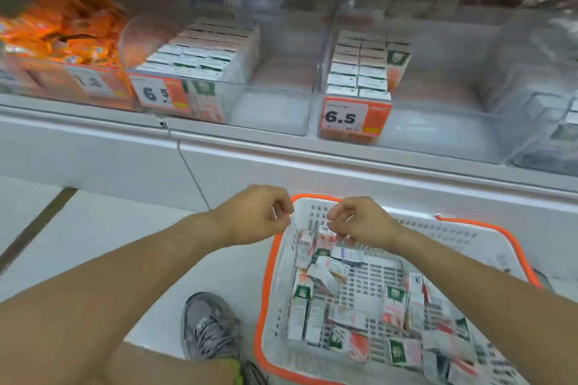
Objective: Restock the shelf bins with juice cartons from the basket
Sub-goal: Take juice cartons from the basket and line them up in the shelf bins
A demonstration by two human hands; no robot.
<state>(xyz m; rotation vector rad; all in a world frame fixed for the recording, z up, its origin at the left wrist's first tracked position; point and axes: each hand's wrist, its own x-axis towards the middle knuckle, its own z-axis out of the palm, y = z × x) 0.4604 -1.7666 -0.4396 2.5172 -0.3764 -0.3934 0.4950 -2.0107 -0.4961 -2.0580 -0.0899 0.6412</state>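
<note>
Juice cartons (395, 303) lie jumbled in the basket (266, 306) below both hands. Left hand (253, 216) curled, holding nothing visible; right hand (359, 222) curled above the pile, contents unclear. Risk: a loose pinch drops cartons short of the shelf bins (275, 116) beyond the hands.

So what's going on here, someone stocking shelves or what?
A person is restocking juice cartons. Both hands, left hand and right hand, hover with curled fingers over the white plastic basket with an orange rim, holding no carton. Loose cartons lie inside it. The clear shelf bins above are partly filled.
</note>
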